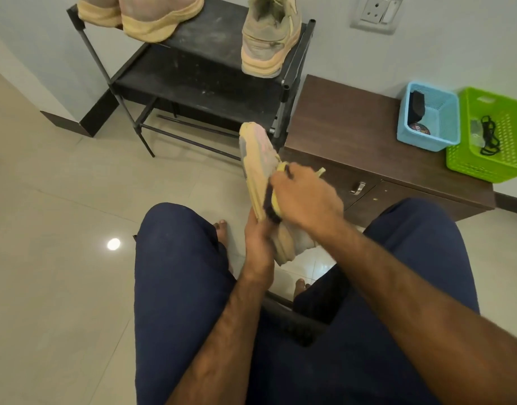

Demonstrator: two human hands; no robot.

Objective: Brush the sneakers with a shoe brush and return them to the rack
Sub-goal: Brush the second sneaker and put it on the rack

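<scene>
Beige tile floor point(61, 185) all around, glossy, one lamp reflection low to the left of the hands. Grey-white wall behind, with a socket plate point(375, 13) far up and to the right.

Black shoe rack point(198, 83) straight ahead of the hands and above them, dusty on both shelves. Three sneakers on its top shelf: a pair point(143, 16) far up-left, one single sneaker point(269, 39) almost directly above the hands, free space between them.

Brown low cabinet point(339, 121) just to the right of the hands, carrying a blue basket point(444, 135) and a green basket point(491, 168) well apart from the hands on the right.

Between the knees, the held sneaker point(258, 171): long axis nearly upright, toe pointing up toward the rack, heel down, sole side turned to the left. Left hand point(258, 244) clenched around the heel part from below. Right hand point(307, 197) closed on the shoe brush point(273, 206), the dark bristles pressed against the side of the sneaker, the yellow back under the palm.

Probably mid-brushing. For the return, rack well ahead and above; left hand the nearer one and already carrying the sneaker, so a forward reach with the toe leading seems the natural way, likely beside the single sneaker.
</scene>
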